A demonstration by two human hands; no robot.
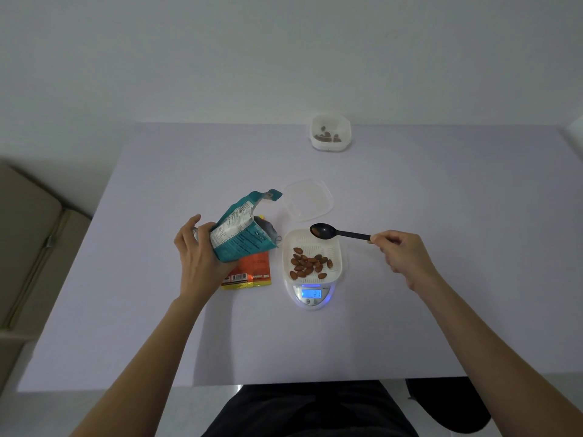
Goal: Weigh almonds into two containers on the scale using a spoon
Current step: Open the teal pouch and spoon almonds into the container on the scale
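Almonds point(310, 264) are lying in a white container point(337, 247) sitting on a small scale point(310, 302) near the middle of the desk point(142, 326). A person's right hand point(407, 257) is pinching the handle end of a black spoon point(334, 232), which is hovering over the container's far rim with an almond in its bowl. The left hand point(202, 257) is gripping a torn-open teal bag point(243, 231) just left of the scale, partly covering an orange packet point(254, 272) lying flat beneath it. A clear lid point(307, 200) is resting just beyond the scale. A second container point(330, 134), holding a few almonds, is standing near the far edge. The pale lilac desk is meeting a plain white wall, with a beige cushion point(28, 247) showing off its left edge. The scale's blue display is glowing, its digits too blurred to read.
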